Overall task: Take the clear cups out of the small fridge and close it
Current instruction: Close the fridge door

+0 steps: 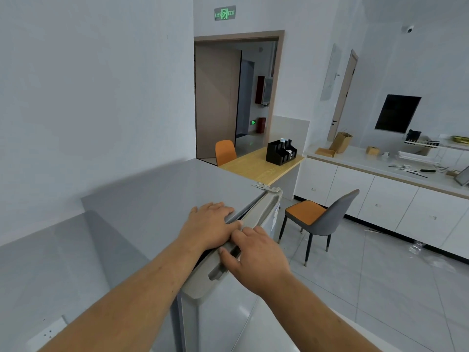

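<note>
Small grey metal fridge (157, 199) seen from above; its beige plastic door (256, 217) is standing slightly ajar. The right hand (256, 257) is curling its grip into the door's top handle recess, fingers narrow around the lip. The left hand (210, 224) is lying flat, open, just behind it. The door's long axis is running from the grip toward the hinge beyond. The clear cups are hidden.

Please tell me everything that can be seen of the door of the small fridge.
The fridge door is pale grey and smooth, glossy on the front, with a beige plastic strip along its top edge that holds a recessed handle slot. A metal hinge fixes its far corner. It stands slightly ajar: a dark gap shows between it and the fridge top. The right hand grips the top strip, fingers in the slot. The left hand lies flat on the fridge top, fingertips at the gap.
</note>
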A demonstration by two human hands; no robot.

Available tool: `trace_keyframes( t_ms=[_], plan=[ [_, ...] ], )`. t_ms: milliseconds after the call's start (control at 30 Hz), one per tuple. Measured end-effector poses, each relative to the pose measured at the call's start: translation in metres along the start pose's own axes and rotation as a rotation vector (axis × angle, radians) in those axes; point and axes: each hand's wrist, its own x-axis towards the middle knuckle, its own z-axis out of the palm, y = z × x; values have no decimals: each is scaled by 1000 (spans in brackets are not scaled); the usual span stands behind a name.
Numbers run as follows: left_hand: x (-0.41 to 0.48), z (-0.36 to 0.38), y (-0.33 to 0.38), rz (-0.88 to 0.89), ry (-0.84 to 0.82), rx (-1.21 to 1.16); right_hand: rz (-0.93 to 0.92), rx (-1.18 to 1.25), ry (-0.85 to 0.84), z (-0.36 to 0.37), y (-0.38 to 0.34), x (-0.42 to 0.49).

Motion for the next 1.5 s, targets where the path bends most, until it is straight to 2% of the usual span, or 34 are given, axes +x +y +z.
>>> trace_keyframes(
  t_ms=[1333,1500],
  plan=[
    [3,-4,-4,57,62,-66,32,-17,8,15,-9,16],
    [-2,-3,0,94,147,-72,23,4,-35,9,-2,13]
  ],
)
